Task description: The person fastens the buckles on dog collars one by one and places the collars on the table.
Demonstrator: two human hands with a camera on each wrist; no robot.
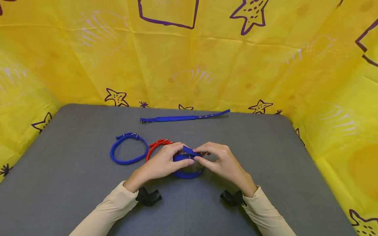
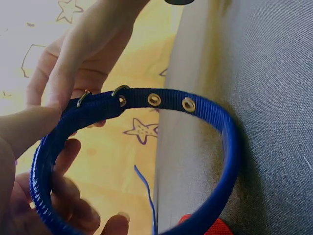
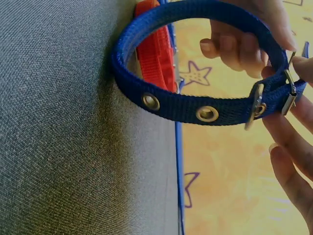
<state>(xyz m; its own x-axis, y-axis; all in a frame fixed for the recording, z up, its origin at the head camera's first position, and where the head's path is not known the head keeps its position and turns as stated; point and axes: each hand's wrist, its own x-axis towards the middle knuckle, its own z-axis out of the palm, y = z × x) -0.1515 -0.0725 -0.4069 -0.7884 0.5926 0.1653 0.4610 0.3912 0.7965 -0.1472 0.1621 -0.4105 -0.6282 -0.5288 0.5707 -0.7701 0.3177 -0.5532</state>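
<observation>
A blue collar (image 1: 188, 175) with brass-coloured eyelets is bent into a loop between my hands, over the table. My left hand (image 1: 165, 160) grips its upper left side, the thumb along the band. Opposite it, my right hand (image 1: 220, 159) pinches the strap's end beside the buckle. In the right wrist view the strap passes through the metal buckle (image 3: 289, 90), next to a metal ring (image 3: 255, 106). Partly behind my left hand lies a red collar (image 1: 152, 149), closed in a loop.
Left of the red collar lies another blue collar (image 1: 129, 162), buckled into a ring. A third blue collar (image 1: 176, 118) lies stretched out near the back of the grey table (image 1: 73, 183). Yellow printed cloth (image 1: 189, 59) hangs behind and at both sides.
</observation>
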